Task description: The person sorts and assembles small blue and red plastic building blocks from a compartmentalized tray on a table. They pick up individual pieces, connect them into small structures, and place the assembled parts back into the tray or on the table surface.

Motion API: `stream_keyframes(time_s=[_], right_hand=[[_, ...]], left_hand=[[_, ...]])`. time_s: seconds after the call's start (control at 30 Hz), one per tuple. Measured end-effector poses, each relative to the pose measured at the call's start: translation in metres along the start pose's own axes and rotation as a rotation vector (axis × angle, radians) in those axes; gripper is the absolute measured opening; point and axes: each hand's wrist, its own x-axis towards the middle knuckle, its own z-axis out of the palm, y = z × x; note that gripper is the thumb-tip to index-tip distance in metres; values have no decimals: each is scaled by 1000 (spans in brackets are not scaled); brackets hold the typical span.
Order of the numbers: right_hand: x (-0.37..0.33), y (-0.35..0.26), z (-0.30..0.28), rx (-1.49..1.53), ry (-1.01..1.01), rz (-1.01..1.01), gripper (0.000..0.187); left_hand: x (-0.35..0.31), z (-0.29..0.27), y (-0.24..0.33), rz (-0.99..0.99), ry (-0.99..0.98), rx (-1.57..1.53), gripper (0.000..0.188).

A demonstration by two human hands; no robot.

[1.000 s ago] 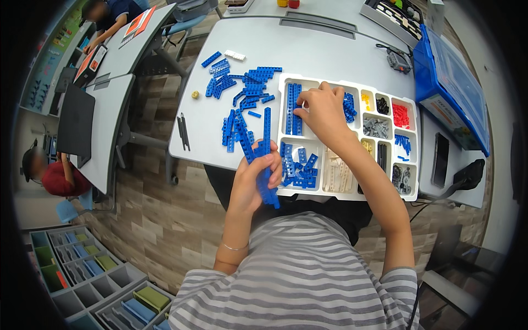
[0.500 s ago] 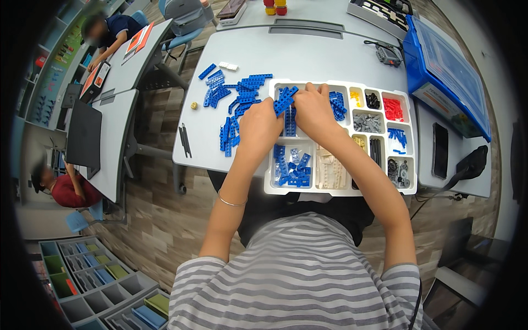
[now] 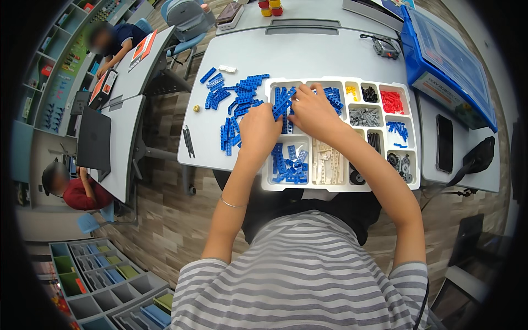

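My left hand [image 3: 259,127] is closed round blue toy building beams [image 3: 282,104] with holes along their sides, held tilted over a white sorting tray [image 3: 413,137]. Bent fingers of my right hand [image 3: 316,113] meet the beams at their right end, with the fingertips partly hidden. More blue beams lie in the tray's back left compartment below my hands. Blue plates and bricks [image 3: 290,168] fill the near left compartment, beside pale beams [image 3: 327,162]. Left of the tray, a pile of loose blue beams [image 3: 242,93] is spread on the table [image 3: 324,55].
A blue lidded bin [image 3: 448,66] and a black phone [image 3: 444,144] sit to the right. The tray also holds red pieces [image 3: 391,103] and grey pieces [image 3: 366,117]. Two black rods [image 3: 188,142] lie by the table's left edge. Two people are at another table on the left.
The view has shifted slightly. My right hand's fingers have spread a little at the blue beams, while my left hand keeps its hold on them.
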Motion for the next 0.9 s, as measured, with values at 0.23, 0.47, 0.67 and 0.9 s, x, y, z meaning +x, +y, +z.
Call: stream_keyframes(time_s=[0.23,0.47,0.67,0.9], right_hand=[[1,4,-9,208,4,14,30],[0,7,-10,223,-113,-50,35],[-2,11,-9,247,-112,-77,32],[-8,11,-2,276,-70,-51,31]], left_hand=[[-2,-3,-16,-42,-10,-246,27],[4,3,-32,-67,57,-379,35],[12,-6,-29,-76,-86,-252,37],[14,-4,-35,-139,-143,-383,35]])
